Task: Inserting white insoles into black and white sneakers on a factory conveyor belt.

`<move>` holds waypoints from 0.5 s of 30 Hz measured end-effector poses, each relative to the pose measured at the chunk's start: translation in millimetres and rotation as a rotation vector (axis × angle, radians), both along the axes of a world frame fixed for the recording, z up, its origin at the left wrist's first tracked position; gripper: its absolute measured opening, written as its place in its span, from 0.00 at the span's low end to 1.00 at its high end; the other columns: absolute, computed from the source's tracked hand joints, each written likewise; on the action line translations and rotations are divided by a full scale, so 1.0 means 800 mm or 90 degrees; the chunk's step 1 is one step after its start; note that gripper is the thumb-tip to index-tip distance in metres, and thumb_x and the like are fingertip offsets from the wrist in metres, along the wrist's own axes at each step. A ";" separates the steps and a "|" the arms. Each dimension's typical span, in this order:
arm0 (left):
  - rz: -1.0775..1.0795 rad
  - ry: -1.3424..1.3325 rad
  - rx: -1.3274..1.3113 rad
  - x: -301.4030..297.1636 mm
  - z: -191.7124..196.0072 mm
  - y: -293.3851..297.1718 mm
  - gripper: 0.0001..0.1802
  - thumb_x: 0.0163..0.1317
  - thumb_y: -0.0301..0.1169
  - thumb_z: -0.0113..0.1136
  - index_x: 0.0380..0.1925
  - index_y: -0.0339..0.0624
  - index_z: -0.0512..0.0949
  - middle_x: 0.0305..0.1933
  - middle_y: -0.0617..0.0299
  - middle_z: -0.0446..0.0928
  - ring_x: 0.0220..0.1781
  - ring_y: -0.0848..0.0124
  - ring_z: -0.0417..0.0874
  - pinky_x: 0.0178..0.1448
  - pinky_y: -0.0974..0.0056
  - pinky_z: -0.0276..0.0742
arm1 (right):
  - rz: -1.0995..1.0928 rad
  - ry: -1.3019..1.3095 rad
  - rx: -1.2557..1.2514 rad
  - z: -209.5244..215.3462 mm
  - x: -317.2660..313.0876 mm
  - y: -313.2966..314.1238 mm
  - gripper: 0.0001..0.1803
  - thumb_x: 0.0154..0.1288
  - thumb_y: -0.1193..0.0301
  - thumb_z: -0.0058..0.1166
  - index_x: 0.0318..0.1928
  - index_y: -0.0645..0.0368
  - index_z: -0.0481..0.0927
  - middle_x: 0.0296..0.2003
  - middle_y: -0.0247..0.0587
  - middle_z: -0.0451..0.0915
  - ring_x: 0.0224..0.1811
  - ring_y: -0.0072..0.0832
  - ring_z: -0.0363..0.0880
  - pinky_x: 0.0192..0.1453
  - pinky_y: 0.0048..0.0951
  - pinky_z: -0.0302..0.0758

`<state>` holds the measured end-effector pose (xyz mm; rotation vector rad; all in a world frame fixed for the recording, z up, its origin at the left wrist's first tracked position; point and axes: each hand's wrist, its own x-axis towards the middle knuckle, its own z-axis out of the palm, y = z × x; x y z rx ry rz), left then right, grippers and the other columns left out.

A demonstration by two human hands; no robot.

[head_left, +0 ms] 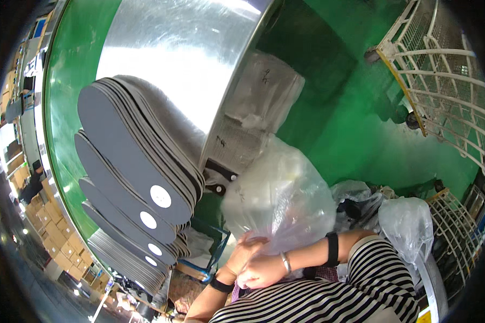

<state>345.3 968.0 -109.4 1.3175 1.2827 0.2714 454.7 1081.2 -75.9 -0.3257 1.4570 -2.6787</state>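
A large translucent plastic bag point(283, 194) bulges in front of me, with something pale inside that I cannot make out. My left hand point(246, 252) is closed at the bag's near end, where the plastic is gathered. Just below it, my right hand point(263, 271) is curled against the same gathered plastic, its fingertips partly hidden. The two hands touch or nearly touch. To their left, several stacks of dark grey insoles point(118, 124) lie fanned out on a shiny metal tabletop point(145, 37). White round stickers point(160, 196) mark their heel ends.
Filled plastic packages point(264, 89) lie beside the tabletop's edge, above the green floor point(339, 118). White wire carts point(436, 70) stand at the right. More clear bags point(407, 223) sit near my right elbow. Cardboard boxes point(51, 234) are piled at far left, near a person in dark clothes point(32, 185).
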 end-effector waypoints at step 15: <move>0.283 -0.126 -0.481 0.017 0.008 -0.126 0.16 0.54 0.32 0.55 0.43 0.39 0.73 0.41 0.57 0.76 0.41 0.69 0.76 0.46 0.67 0.71 | -0.495 -0.637 -0.138 -0.292 0.038 0.045 0.12 0.59 0.65 0.47 0.38 0.59 0.76 0.24 0.30 0.73 0.21 0.16 0.70 0.24 0.20 0.68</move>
